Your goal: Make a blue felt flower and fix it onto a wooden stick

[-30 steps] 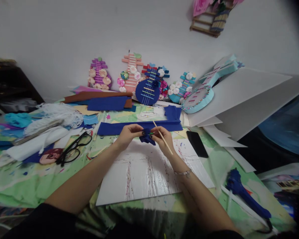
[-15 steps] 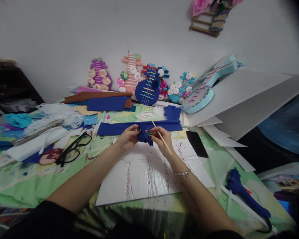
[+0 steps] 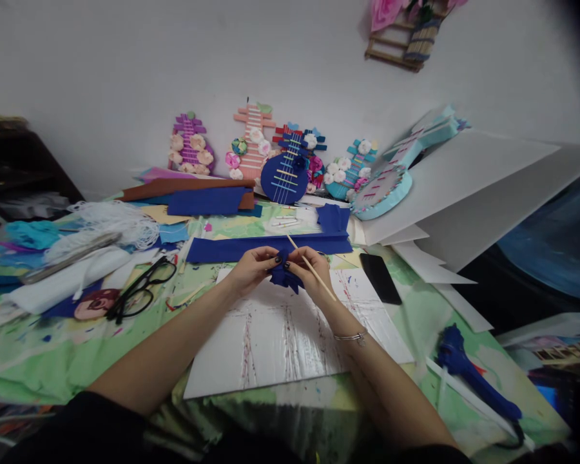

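Above a white board (image 3: 270,351), my left hand (image 3: 257,267) pinches a small bunched piece of dark blue crepe paper (image 3: 286,278). The fingertips of my right hand (image 3: 314,270) grip the same piece from the other side, so the two hands almost meet. A thin wooden stick (image 3: 309,263) also sits in my right hand, slanting across the fingers with its upper end pointing up and left. The paper hangs in loose folds below the fingertips. Behind the hands lies a long folded strip of blue crepe paper (image 3: 222,250).
Black glasses (image 3: 142,290) and white string (image 3: 120,225) lie left. A black phone (image 3: 379,278) and a blue glue gun (image 3: 478,374) are on the right. Decorated lute shapes (image 3: 284,177) lean against the wall. White boards (image 3: 454,187) jut out at right.
Both hands have come closer together on the blue crepe paper, and its folds have shifted. The wooden stick has moved slightly left. A green bit near my right fingertips no longer shows.
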### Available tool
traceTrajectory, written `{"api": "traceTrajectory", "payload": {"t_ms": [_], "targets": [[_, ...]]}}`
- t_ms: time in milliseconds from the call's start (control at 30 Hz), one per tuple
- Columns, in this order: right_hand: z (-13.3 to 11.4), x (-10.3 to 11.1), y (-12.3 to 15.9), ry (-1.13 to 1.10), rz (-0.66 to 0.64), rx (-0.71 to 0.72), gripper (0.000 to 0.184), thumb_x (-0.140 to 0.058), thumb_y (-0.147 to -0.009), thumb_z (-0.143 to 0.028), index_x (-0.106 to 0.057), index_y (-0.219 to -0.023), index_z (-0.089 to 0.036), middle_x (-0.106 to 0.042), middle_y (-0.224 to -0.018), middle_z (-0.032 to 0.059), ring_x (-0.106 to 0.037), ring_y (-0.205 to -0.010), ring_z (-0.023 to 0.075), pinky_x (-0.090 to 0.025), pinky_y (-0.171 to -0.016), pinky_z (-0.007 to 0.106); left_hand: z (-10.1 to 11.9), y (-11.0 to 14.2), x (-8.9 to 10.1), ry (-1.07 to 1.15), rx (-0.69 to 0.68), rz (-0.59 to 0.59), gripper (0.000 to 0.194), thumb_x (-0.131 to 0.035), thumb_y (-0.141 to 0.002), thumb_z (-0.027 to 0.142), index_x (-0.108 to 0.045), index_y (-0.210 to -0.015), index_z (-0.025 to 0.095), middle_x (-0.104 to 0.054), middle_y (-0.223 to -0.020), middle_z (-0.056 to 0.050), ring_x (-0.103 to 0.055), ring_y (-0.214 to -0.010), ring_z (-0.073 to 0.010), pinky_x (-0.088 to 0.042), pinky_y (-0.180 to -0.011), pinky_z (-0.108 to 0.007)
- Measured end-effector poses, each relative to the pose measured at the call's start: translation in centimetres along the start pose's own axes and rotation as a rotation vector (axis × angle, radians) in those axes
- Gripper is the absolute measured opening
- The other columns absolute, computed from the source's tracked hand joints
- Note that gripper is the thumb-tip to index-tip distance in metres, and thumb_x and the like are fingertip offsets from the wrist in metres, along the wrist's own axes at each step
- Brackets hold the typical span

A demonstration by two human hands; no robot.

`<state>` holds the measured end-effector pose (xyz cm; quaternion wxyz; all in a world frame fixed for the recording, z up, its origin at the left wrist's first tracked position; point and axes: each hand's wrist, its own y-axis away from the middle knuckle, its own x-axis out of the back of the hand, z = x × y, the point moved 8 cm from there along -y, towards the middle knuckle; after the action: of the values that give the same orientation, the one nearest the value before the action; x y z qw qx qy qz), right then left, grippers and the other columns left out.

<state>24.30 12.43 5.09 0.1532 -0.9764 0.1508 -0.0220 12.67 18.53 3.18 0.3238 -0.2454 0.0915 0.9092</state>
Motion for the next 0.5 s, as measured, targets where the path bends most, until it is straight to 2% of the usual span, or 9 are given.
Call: {"api": "traceTrajectory", "payload": {"t_ms": [200,333,500], "targets": [[-0.4,0.3,0.1,-0.035,0.048,-0.025,0.018,-0.069,-0.064,-0.028,-0.057,-0.074,-0.019,-0.06,-0.067,-0.0007,-0.056,-0.061,0.0132,-0.046,-0.06,0.026,0.3,-0.1,0.0,-0.075,-0.063,-0.009,0.031,-0.086,-0.053,0.022,-0.07,-0.077,0.011,-0.068,-0.071,-0.003,-0.06,-0.064,-0.0122,-0.046,-0.062,-0.024],[-1.1,0.6,0.2,0.049,0.086,0.041,0.015,-0.066,-0.066,-0.027,-0.057,-0.074,-0.019,-0.058,-0.065,-0.0017,-0.054,-0.059,0.013,-0.046,-0.059,0.026,1.0,0.1,-0.4,-0.195,-0.176,-0.033,0.039,-0.084,-0.055,0.02,-0.067,-0.089,0.013,-0.067,-0.079,-0.003,-0.061,-0.075,-0.0141,-0.046,-0.068,-0.024],[-1.6,0.6,0.3,0.158,0.077,0.121,0.009,-0.063,-0.071,-0.025,-0.058,-0.076,-0.019,-0.06,-0.071,0.0,-0.057,-0.065,0.0145,-0.046,-0.065,0.027,1.4,0.7,-1.1,-0.349,-0.22,-0.027,0.036,-0.08,-0.056,0.015,-0.059,-0.085,0.014,-0.062,-0.08,-0.001,-0.057,-0.073,-0.0128,-0.045,-0.064,-0.023]]}}
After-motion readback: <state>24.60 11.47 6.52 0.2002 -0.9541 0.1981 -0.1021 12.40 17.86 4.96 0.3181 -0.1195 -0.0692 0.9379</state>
